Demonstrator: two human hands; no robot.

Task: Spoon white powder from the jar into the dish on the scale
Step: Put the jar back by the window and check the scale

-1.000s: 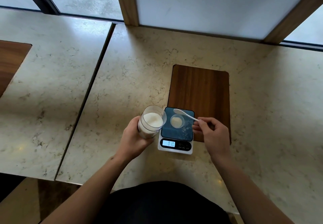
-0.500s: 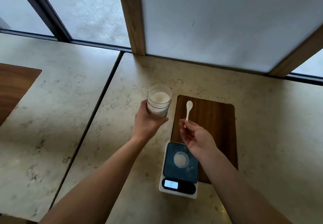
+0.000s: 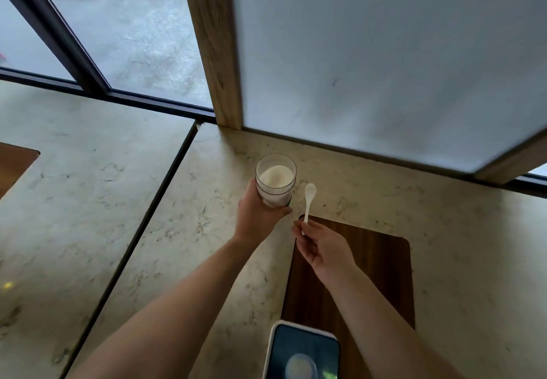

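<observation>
My left hand (image 3: 257,216) grips a clear jar (image 3: 276,179) of white powder, held far out over the marble counter, upright and open at the top. Just right of it, my right hand (image 3: 321,248) pinches the handle of a small white spoon (image 3: 308,203), bowl pointing away and beside the jar, outside it. The scale (image 3: 302,349) lies at the bottom edge, cut off by the frame, with a small round dish (image 3: 301,366) holding white powder on its dark platform. Both hands are well beyond the scale.
A dark wooden board (image 3: 381,272) lies under the scale's far end and my right hand. A wood-framed white panel (image 3: 370,62) rises at the counter's back edge. A dark seam (image 3: 154,210) separates this counter (image 3: 189,245) from a second slab on the left.
Both hands moved away from the scale toward the back of the counter, carrying jar and spoon. The spoon left the dish. The view tilted up, pushing the scale to the bottom edge.
</observation>
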